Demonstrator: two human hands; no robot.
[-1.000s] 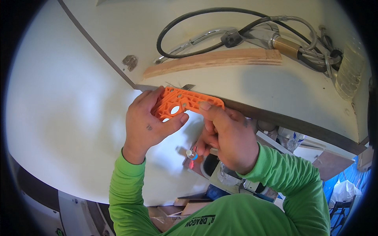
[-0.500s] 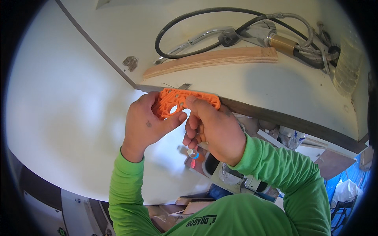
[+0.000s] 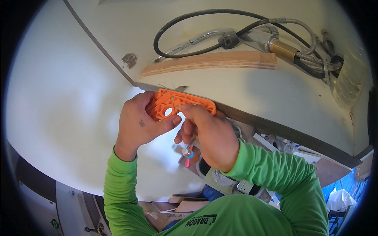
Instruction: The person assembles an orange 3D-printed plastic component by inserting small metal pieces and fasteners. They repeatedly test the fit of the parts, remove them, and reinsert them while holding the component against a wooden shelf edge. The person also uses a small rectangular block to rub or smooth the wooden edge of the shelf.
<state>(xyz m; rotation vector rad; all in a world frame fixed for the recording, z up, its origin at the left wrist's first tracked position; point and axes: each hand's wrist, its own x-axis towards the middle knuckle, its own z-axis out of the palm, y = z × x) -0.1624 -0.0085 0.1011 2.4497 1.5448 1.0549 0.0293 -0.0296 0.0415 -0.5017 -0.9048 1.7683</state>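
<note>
An orange ribbed plastic jig (image 3: 197, 100) with a large round hole and small metal inserts is held up at the edge of the white board. My left hand (image 3: 138, 122) grips its left end, thumb along the lower edge by the hole. On the other side, my right hand (image 3: 212, 133) holds the jig's right part, its thumb on the lower edge right of the hole. The other right fingers curl loosely beneath, partly hidden. Just behind the jig, a thin metal strip (image 3: 181, 88) shows at the board's edge.
On the white surface (image 3: 307, 102) lie a curved wooden strip (image 3: 212, 63), a looped black hose (image 3: 157, 37) and a metal faucet (image 3: 258, 37). A clear plastic bottle (image 3: 348, 86) is at the far right. Below are a small bottle (image 3: 188, 152), wood pieces (image 3: 191, 205) and a white bag (image 3: 341, 199).
Both hands and the jig appear slightly farther left and lower. My right thumb has shifted down across the jig toward its lower edge. The view has also moved a little.
</note>
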